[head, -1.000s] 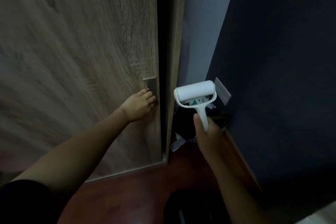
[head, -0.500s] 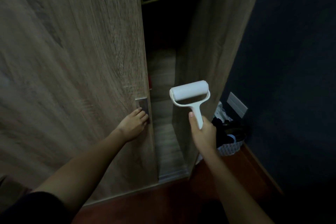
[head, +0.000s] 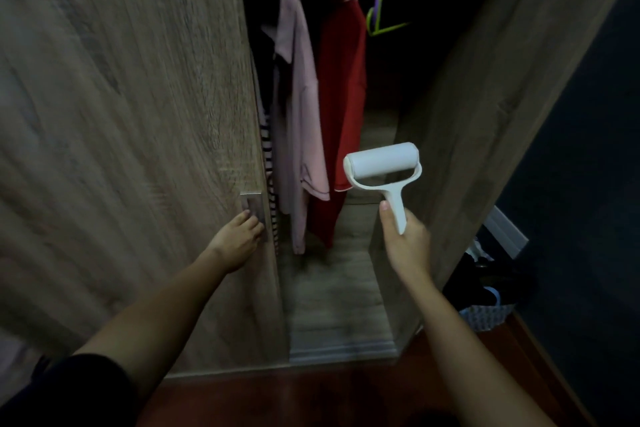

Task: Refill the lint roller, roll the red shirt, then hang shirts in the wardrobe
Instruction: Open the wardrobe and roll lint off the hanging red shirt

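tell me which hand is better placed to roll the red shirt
Right: the right hand grips the lint roller near the hanging red shirt, while the left hand rests on the wardrobe door handle.

hands: two, left hand [head: 239,240] at 7 o'clock, right hand [head: 408,248] at 5 o'clock
lint roller [head: 381,163]: one
shirts: one red shirt [head: 346,80], one pink shirt [head: 298,97]
empty hangers [head: 382,15]: two, at 1 o'clock
basket [head: 485,317]: one
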A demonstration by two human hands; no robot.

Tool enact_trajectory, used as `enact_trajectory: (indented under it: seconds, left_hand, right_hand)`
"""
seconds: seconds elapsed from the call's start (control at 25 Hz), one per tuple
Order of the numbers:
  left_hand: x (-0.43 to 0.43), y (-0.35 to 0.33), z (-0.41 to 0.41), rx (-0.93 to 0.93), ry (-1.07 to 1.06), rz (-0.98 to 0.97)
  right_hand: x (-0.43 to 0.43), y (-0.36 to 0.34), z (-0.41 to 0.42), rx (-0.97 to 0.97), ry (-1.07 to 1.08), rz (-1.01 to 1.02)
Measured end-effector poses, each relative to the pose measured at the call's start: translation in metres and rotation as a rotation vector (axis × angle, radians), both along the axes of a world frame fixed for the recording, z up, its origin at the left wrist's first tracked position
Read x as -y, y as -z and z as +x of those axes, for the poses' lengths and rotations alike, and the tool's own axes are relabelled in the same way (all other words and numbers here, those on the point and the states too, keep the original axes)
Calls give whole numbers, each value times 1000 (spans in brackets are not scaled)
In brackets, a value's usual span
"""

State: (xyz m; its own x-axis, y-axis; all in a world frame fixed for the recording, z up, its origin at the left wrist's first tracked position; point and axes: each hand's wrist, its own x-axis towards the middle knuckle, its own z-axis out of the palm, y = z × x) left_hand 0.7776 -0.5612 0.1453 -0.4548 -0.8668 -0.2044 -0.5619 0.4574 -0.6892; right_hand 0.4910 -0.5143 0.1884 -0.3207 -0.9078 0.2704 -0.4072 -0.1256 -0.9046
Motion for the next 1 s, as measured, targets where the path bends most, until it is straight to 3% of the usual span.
enact_trajectory:
  seconds: [0.2, 0.32, 0.48, 0.6, 0.68, 0.8, 0.88, 1.0]
  left_hand:
    - [-13, -12, 40, 42, -174, 25]
    - [-20, -14, 42, -111, -132, -16]
    - [-5, -34, -3, -542, 150, -290]
    - [18, -82, -69, -964, 199, -431]
    - [35, -114, -111, -1292, 39, -415]
    - [69, -131, -150, -1719, -433, -175]
    - [74, -124, -165, -1744, -578, -82]
    - [53, -110, -164, -1792, -377, -231]
  right_hand:
    - [4, -8, 17, -46, -27, -18]
    - [8, -8, 22, -41, -22, -7]
    - [16, -5, 20, 55, 31, 26]
    - [24, -9, 9, 148, 57, 20]
    - [32, -12, -2, 161, 54, 18]
    - [50, -17, -25, 164, 45, 11]
    - [64, -20, -41, 176, 16, 7]
    - [86, -27, -59, 194, -44, 10]
